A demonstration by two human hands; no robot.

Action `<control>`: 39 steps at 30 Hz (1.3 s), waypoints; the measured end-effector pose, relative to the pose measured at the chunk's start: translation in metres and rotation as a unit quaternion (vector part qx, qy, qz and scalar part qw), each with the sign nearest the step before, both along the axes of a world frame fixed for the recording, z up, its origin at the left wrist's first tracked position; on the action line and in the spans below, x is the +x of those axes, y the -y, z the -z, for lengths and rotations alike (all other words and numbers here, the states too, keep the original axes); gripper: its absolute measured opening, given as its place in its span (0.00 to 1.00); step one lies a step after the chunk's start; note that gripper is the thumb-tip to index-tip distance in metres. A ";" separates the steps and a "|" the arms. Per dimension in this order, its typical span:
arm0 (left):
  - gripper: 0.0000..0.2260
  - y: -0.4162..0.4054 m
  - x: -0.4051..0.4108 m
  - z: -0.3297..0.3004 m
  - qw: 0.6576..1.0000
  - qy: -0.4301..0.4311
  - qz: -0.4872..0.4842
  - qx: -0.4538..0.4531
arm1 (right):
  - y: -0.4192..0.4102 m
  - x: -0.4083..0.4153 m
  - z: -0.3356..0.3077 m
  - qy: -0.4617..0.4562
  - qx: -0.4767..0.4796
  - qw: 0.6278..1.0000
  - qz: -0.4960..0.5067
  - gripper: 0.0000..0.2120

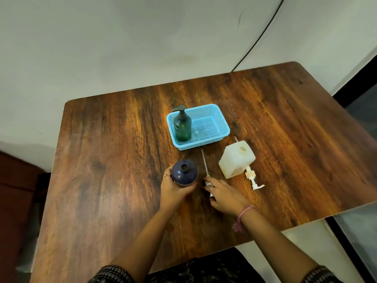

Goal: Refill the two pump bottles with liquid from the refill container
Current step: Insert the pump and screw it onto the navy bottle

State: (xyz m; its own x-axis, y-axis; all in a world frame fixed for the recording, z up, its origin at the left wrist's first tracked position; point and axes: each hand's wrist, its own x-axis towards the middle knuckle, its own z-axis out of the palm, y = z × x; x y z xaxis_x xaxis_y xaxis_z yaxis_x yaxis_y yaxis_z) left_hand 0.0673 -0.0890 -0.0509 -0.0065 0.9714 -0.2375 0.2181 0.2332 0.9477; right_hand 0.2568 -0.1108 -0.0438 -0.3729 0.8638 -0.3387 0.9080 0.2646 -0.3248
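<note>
A dark blue bottle [184,174] stands upright near the table's middle with its neck open and no pump in it. My left hand [173,189] is wrapped around its lower body. The bottle's white pump [205,167] lies on the table just to its right, tube pointing away from me. My right hand [223,196] rests over the pump's head, fingers closed on it. A green pump bottle [182,126] with its dark pump fitted stands in the left end of a blue basket [221,119]. The white refill container [236,159] stands right of the blue bottle, its mouth open.
A second white pump [253,179] lies on the wooden table [102,160] in front of the refill container. A black cable [259,39] runs down the wall behind the table. The table's right edge drops off near the container.
</note>
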 end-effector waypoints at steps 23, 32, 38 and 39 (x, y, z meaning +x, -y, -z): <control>0.34 -0.043 0.006 -0.105 0.991 0.011 -0.065 0.114 | -0.091 0.052 -0.195 -0.380 0.181 0.900 0.112 0.11; 0.33 -0.076 0.045 -0.177 0.976 -0.007 -0.128 0.177 | -0.133 0.070 -0.321 -0.476 0.292 0.828 0.056 0.08; 0.28 -0.096 0.066 -0.212 0.968 -0.007 -0.151 0.202 | -0.145 0.080 -0.374 -0.484 0.298 0.823 -0.004 0.10; 0.29 -0.098 0.068 -0.216 0.967 -0.007 -0.152 0.203 | -0.147 0.081 -0.377 -0.486 0.294 0.823 -0.010 0.11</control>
